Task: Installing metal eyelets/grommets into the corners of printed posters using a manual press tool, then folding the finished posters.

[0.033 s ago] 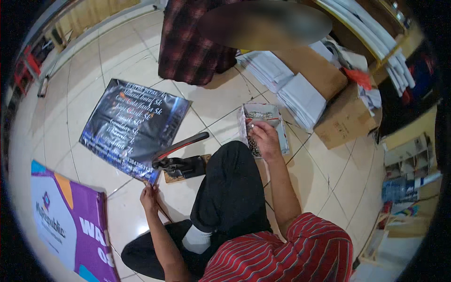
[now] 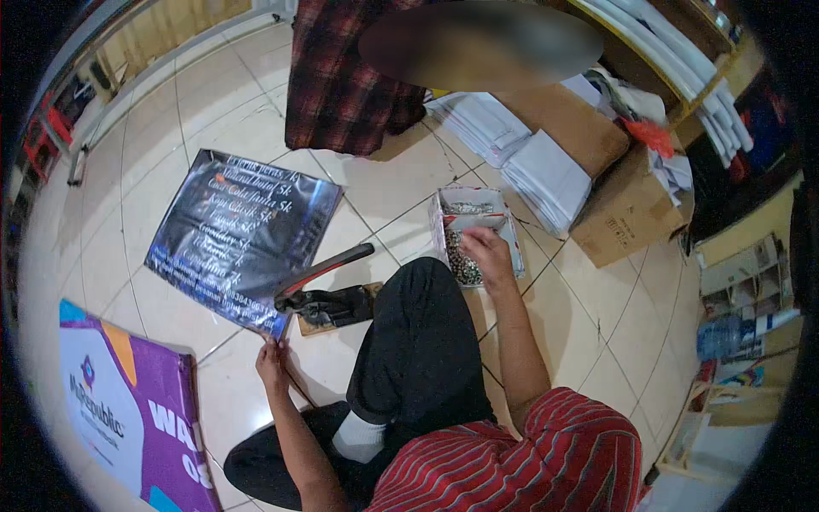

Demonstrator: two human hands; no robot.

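Observation:
My left hand [image 2: 271,364] pinches the near corner of a dark printed plastic banner [image 2: 239,230], which lies on the floor to the front left. That corner reaches the head of a hand-lever eyelet press [image 2: 333,305], a black tool with a red and black handle on a wooden base. My right hand [image 2: 488,258] is over a white, divided cardboard box [image 2: 518,256], its fingers curled together. Whatever they hold, if anything, is too small to make out. Small metal eyelets [image 2: 465,269] fill the near compartment; shiny flat pieces [image 2: 467,207] lie in the far one.
A purple and white banner [image 2: 162,410] lies at the left. Stacked white folded sheets [image 2: 546,179] and a cardboard carton [image 2: 627,222] stand at the far right. Another person in a checked garment [image 2: 350,85] sits across from me. My bent knee [image 2: 418,316] rises between press and box.
My right hand stays over the box, its fingers slightly shifted and more curled. The left hand still grips the banner corner. The whole view has shifted slightly.

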